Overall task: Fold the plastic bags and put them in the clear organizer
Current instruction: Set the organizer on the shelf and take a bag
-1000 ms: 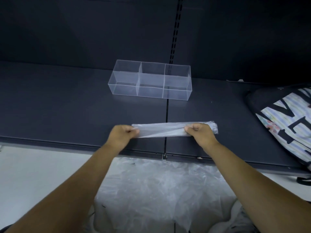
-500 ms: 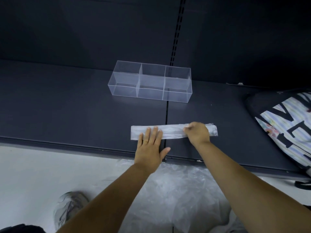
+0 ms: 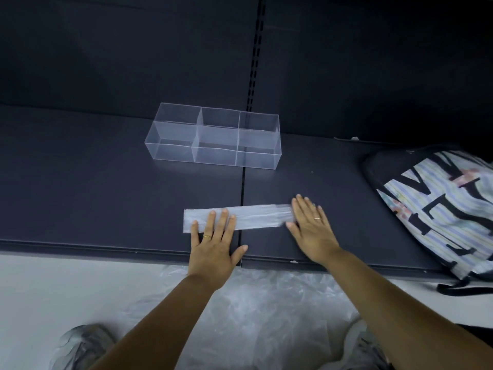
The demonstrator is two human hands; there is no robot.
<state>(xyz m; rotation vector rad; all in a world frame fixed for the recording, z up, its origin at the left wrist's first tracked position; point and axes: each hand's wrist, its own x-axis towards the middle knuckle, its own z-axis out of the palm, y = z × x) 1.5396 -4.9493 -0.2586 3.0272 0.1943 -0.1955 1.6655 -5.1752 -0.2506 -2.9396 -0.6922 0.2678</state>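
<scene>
Both hands lie flat with straight fingers on the folded plastic bag [image 3: 256, 216] at lower centre; left hand [image 3: 213, 249] presses its left end, right hand [image 3: 310, 228] its right end, probably to flatten the crease; the clear organizer [image 3: 213, 137] stands well apart at upper centre on the same dark shelf [image 3: 106, 196]; loose plastic [image 3: 253, 303] lies along the bottom.

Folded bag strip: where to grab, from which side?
Probably the bare left short end of the folded bag strip, pinched from the left: it lies flat and thin, so only an edge lifts. The right hand covers the other end; the left hand presses nearby.
</scene>
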